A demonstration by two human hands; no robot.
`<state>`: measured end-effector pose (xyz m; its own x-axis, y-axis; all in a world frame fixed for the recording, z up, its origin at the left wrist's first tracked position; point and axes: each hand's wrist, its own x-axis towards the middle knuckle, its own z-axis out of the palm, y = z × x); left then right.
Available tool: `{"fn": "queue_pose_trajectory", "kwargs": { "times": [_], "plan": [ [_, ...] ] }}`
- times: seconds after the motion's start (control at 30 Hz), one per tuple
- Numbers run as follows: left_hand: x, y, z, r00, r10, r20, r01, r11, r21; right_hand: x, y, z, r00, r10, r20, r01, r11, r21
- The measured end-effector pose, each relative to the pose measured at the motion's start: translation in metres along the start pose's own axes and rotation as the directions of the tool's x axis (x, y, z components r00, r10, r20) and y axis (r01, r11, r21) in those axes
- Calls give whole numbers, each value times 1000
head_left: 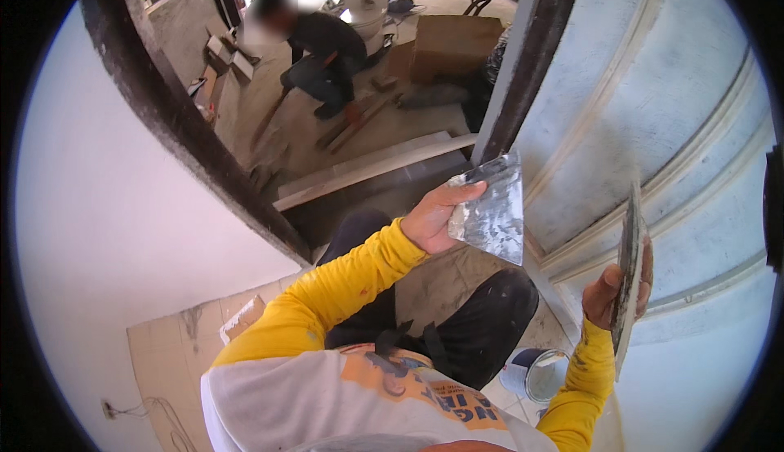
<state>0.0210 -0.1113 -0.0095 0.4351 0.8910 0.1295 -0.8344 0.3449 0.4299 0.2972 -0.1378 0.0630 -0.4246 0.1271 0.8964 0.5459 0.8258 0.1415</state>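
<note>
My left hand [441,217], at the centre, grips a broad flat metal putty knife [496,215] with its thumb on top. Whitish filler smears the blade, and its handle is hidden. Farther right, my right hand [616,295] is closed around a thin flat board [628,264] seen nearly edge-on, its surface crusted with filler. That board stands upright, close in front of a pale blue-white panelled door [596,125]. Grey smudges mark the door. The two tools are apart.
An open can [535,374] stands beside my knee. A dark door frame [175,125] borders the doorway; a plank [376,170] lies across its threshold. Beyond, another person [327,52] crouches among tools, near a cardboard box [457,46]. Wires [155,407] trail at lower left.
</note>
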Motion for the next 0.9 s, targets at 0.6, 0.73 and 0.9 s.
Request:
{"fn": "queue_pose_trajectory", "kwargs": {
  "times": [0.6,0.73,0.9],
  "plan": [
    [-4,-19,-23,1000,-17,-17,16,997,-75,-41,14,8,999,40,-25,-36,989,145],
    [-11,-12,-3,1000,26,14,-27,1000,8,-43,-5,31,956,282,82,-293,935,200],
    [-8,-14,-9,996,32,-78,-30,999,31,-37,-9,54,976,-14,220,-46,964,263]
  ]
}}
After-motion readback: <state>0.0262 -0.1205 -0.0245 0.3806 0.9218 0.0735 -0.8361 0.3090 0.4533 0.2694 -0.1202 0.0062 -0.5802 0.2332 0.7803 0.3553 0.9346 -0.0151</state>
